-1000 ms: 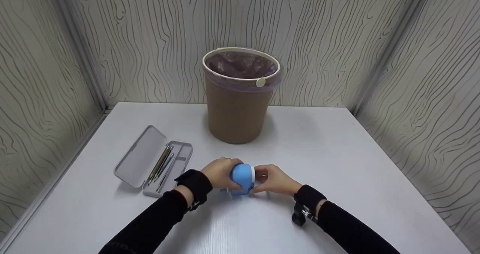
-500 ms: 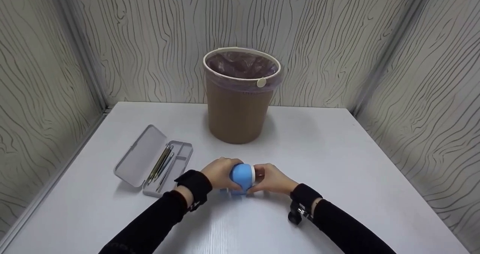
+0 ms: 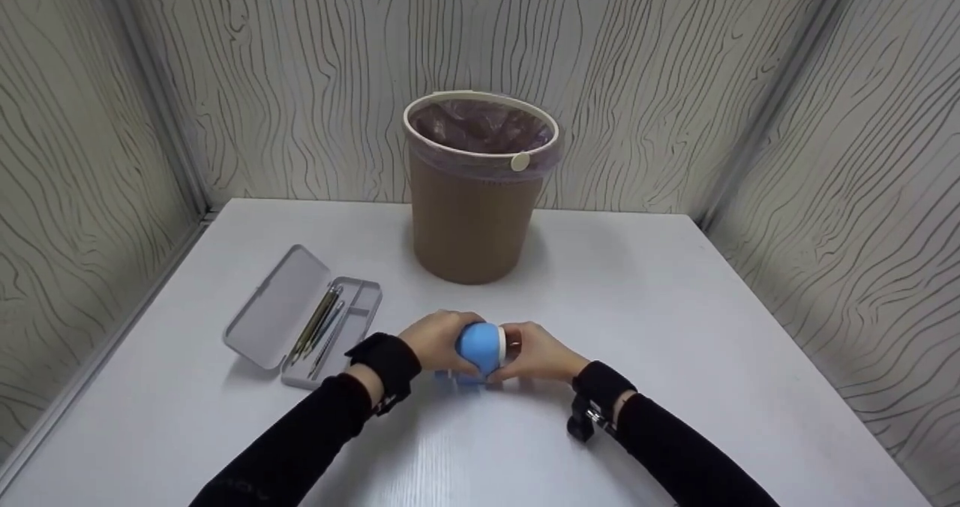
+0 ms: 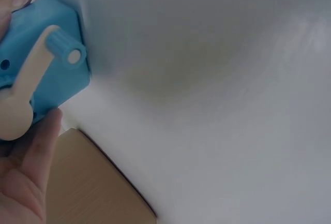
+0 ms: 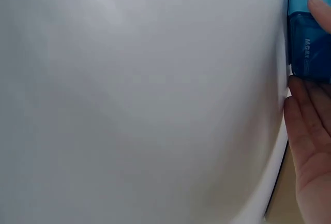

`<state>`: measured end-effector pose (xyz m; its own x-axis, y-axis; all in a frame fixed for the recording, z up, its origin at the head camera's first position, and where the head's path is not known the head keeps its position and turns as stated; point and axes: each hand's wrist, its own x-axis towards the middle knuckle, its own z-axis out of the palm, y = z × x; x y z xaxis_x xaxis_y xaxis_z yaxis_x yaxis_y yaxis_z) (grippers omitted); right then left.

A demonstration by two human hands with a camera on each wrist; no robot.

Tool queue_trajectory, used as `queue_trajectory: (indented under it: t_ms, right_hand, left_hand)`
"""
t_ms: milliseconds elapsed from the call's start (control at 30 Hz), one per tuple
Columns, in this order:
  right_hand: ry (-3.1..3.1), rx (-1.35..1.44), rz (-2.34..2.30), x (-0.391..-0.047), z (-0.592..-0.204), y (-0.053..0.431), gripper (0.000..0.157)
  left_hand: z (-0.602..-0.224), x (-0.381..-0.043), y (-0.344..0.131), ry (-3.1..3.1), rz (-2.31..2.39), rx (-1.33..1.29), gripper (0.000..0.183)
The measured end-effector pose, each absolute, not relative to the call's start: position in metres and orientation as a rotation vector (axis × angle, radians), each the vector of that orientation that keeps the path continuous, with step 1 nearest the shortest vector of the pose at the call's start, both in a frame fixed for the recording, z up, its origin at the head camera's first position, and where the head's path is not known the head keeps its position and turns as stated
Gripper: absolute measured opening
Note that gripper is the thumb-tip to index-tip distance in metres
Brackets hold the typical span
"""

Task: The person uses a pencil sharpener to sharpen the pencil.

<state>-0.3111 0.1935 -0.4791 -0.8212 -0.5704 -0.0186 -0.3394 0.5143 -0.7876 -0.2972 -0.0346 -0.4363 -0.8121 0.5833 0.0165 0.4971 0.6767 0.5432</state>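
Note:
A blue crank pencil sharpener (image 3: 478,346) with a white front ring sits on the table between both hands. My left hand (image 3: 441,342) grips its body from the left, thumb on the near side. In the left wrist view the sharpener's cream crank (image 4: 31,66) ends in a blue knob. My right hand (image 3: 538,353) holds the opposite end, thumb and fingers on either side. The right wrist view shows the translucent dark-blue shavings drawer (image 5: 310,48) there, with the thumb over its upper part and fingertips against its other edge. Whether the drawer is fully seated cannot be seen.
Left of the hands lies an opened grey pencil case (image 3: 271,316) with several pencils (image 3: 319,323) in it. Behind the hands stands a brown bin (image 3: 474,222) with a cream rim and purple liner bag. Patterned walls (image 3: 637,79) enclose the white table (image 3: 645,289) on three sides.
My right hand has shifted slightly left, closing in against the sharpener's white-ringed end. The left hand keeps its grip, and the sharpener stays at about the same place.

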Motion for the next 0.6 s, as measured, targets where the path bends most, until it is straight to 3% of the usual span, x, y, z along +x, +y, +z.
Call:
queue_trajectory:
  t_ms: [267,600]
  right_hand:
    - [2.558,-0.698,-1.277,-0.310,-0.479,0.200,0.048]
    - [2.787,-0.203,-1.354,-0.326,-0.476,0.251,0.059]
  left_hand:
    - [-0.431,-0.300,-0.038,2.768,0.758,0.817,0.087]
    - [-0.439,-0.323,-0.078,3.162,0.593,0.647,0.080]
